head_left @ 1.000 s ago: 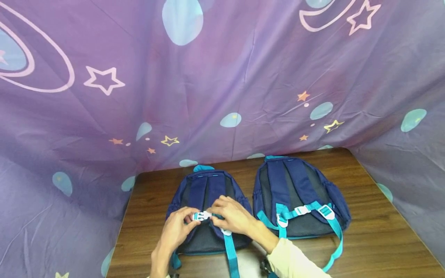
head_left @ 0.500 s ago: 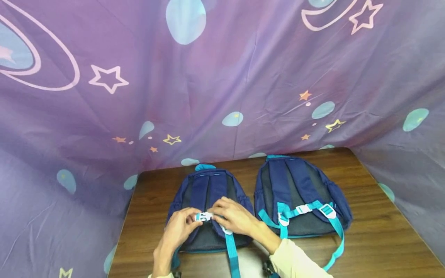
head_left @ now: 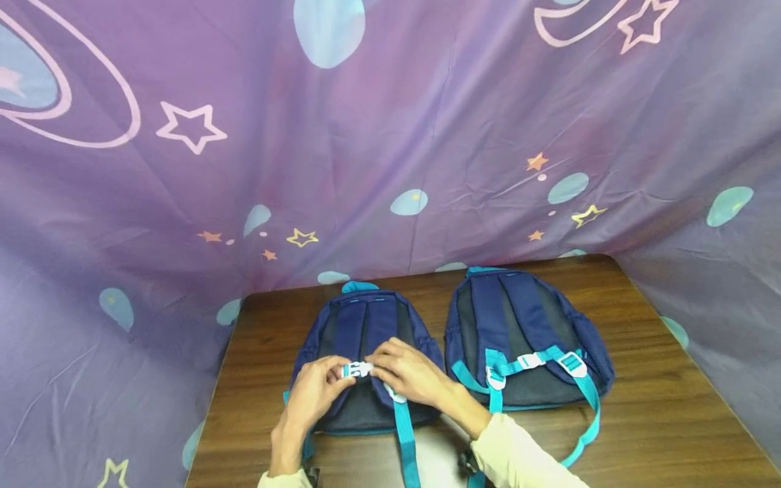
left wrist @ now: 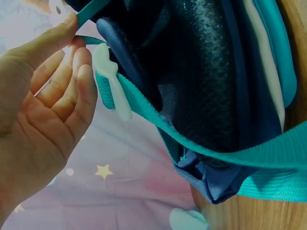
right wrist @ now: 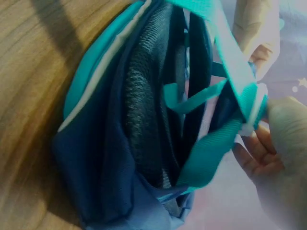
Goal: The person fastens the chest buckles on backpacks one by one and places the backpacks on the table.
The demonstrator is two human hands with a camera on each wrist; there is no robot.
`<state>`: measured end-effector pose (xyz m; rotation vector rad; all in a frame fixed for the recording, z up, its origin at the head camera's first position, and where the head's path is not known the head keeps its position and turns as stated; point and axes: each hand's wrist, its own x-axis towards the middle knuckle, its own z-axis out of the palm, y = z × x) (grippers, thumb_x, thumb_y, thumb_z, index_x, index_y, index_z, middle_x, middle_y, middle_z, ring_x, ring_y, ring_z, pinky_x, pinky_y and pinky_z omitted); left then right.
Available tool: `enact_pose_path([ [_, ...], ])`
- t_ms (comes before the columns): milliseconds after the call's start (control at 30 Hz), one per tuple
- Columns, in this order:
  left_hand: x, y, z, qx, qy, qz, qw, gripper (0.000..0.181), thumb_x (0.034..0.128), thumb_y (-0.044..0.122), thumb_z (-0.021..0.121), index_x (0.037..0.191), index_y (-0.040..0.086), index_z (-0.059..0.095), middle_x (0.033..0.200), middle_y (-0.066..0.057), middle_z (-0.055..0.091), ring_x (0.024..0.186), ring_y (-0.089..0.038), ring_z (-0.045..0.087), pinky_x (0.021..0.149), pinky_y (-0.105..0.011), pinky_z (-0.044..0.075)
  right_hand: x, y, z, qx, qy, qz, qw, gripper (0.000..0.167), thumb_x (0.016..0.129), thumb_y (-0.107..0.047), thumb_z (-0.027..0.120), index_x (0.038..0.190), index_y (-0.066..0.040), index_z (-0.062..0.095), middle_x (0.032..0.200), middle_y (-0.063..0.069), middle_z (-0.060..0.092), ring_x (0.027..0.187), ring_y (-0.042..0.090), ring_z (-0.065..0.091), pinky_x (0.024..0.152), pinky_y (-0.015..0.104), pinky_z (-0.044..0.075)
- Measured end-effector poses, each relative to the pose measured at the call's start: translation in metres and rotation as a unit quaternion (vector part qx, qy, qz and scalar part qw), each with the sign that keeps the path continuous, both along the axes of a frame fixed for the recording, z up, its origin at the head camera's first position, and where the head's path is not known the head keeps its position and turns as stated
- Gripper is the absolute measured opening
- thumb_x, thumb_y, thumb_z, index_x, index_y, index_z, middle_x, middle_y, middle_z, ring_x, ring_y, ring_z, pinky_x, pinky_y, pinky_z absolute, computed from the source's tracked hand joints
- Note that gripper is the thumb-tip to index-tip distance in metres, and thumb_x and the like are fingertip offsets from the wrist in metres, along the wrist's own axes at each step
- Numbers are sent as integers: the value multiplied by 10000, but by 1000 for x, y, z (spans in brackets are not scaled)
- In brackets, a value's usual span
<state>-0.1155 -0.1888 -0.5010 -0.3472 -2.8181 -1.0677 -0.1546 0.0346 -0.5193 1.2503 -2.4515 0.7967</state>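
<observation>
Over the back of the left navy backpack [head_left: 366, 419], both hands meet at a white side-release buckle [head_left: 356, 369]. My left hand [head_left: 312, 396] pinches the buckle's left end, where turquoise webbing joins it. At the other end, the thumb and fingers of my right hand [head_left: 411, 373] pinch the right half. The two halves are in contact; whether they are fully locked cannot be told. In the left wrist view, a white strap adjuster [left wrist: 112, 81] hangs beside the fingers on a turquoise strap [left wrist: 192, 139]. The right wrist view shows a similar adjuster [right wrist: 254, 110] beside the right hand.
A second navy backpack [head_left: 552, 325] lies to the right, its white chest buckle [head_left: 531, 360] fastened across the shoulder straps. Both bags rest on a brown wood-grain table [head_left: 659, 407]. A purple patterned cloth [head_left: 488, 108] hangs behind and at the sides.
Both hands keep their hold on the buckle, with only slight finger movement. The whole head view has shifted a little. The second backpack stays in place.
</observation>
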Motion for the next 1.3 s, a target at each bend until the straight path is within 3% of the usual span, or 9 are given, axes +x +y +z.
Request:
enact_pose_path([
  [167,0,1,1,7,-137,-28,9999,238,775,105,835,996,80,752,733,90,614,623,21,502,554,-168,426,3,-1,-4,-149,-87,-268,9995,256,969,-255,658,1166,-112,737,1061,-48,697,974,83,583,828,250,506],
  [433,-2,-1,2,12,-159,-88,9998,233,774,104,833,993,90,755,740,92,612,632,15,511,556,-170,428,2,-2,-7,-270,29,-69,9996,226,963,-220,667,1156,-124,737,1065,-46,691,982,87,588,830,240,511],
  [867,-4,-5,-6,365,-317,-790,9957,241,801,104,809,1034,83,753,846,25,681,712,-14,606,650,-196,524,2,1,-9,-146,-109,393,9991,240,975,-146,636,1199,-134,723,1116,-34,682,1057,105,605,921,238,512],
  [1100,-7,-1,-8,235,-235,-595,9977,240,810,149,810,1025,61,748,779,53,659,664,13,576,605,-185,498,1,0,-10,-257,-108,363,9990,212,970,-170,650,1160,-126,733,1070,-41,684,1011,92,610,882,223,516],
  [1300,-7,4,-12,25,134,-472,9988,255,792,145,822,998,16,746,736,31,667,640,3,583,588,-185,497,4,-3,-13,-341,-12,281,9990,201,956,-182,673,1127,-105,744,1034,-28,698,974,100,625,846,215,527],
])
